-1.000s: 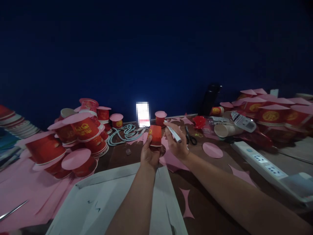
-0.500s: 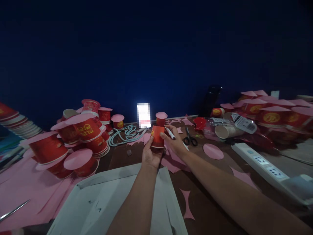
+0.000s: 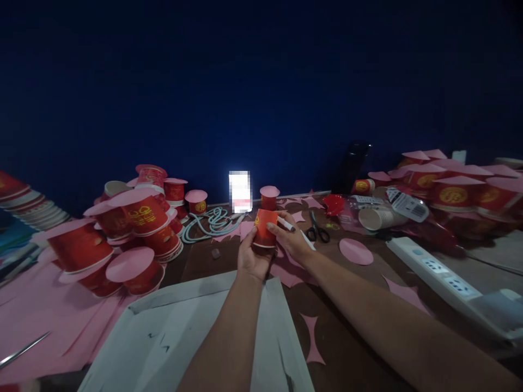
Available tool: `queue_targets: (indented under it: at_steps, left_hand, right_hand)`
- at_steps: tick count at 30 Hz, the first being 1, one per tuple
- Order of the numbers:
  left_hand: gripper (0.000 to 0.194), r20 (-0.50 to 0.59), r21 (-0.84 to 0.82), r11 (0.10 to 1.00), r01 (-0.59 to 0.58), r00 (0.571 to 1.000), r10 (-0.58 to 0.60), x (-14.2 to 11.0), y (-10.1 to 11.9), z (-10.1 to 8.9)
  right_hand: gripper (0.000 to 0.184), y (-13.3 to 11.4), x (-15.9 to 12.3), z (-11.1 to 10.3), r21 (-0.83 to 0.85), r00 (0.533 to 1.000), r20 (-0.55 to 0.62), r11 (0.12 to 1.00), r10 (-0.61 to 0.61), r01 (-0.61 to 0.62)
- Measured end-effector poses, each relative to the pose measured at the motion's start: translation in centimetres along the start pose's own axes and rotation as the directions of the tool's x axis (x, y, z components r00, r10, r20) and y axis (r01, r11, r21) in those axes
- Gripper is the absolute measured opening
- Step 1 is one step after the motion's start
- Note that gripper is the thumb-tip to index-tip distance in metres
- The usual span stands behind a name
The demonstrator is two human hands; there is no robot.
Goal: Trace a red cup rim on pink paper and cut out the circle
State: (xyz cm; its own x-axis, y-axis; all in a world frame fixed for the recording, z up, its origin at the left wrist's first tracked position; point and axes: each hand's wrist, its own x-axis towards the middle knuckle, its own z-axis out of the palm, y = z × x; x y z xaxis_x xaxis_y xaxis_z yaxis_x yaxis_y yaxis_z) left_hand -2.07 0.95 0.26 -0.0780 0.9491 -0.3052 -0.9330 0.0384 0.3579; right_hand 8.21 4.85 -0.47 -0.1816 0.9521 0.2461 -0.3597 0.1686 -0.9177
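My left hand is wrapped round the lower part of a red paper cup with gold lettering, held upside down with its rim low. In my right hand is a white marker with a dark end; its thumb and fingers also touch the cup's right side. Whether the marker meets the cup cannot be made out. Just behind stands another red cup topped with a pink paper disc. A loose pink disc lies right of my hands, beyond black scissors.
Disc-topped red cups are piled at left, more at right. A lit phone stands behind a coiled cable. A power strip lies at right, a white tray-like sheet in front, pink paper at left.
The cup has turned slightly and shifted a little right in my left hand. My right hand has shifted slightly, and the marker now shows less behind its fingers.
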Motion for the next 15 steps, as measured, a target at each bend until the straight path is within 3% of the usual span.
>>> queue_targets:
  at_steps: [3, 10, 15]
  left_hand:
    - [0.011, 0.01, 0.011, 1.0, -0.026, 1.0, 0.026, -0.1, -0.2, 0.1]
    - [0.026, 0.155, 0.103, 0.991, -0.085, 0.986, 0.068, -0.5, -1.9, 0.5]
    - [0.034, 0.15, 0.165, 0.975, -0.152, 0.98, 0.128, -0.4, -2.7, 0.4]
  right_hand:
    - [0.052, -0.1, -0.1, 0.2, 0.019, 0.999, -0.032, 1.0, 0.008, -0.008]
    - [0.057, -0.7, -0.2, 0.5, 0.017, 0.993, -0.109, 0.999, 0.045, -0.044]
    - [0.051, -0.2, -0.3, 0.5, -0.054, 0.996, -0.088, 0.999, -0.003, -0.002]
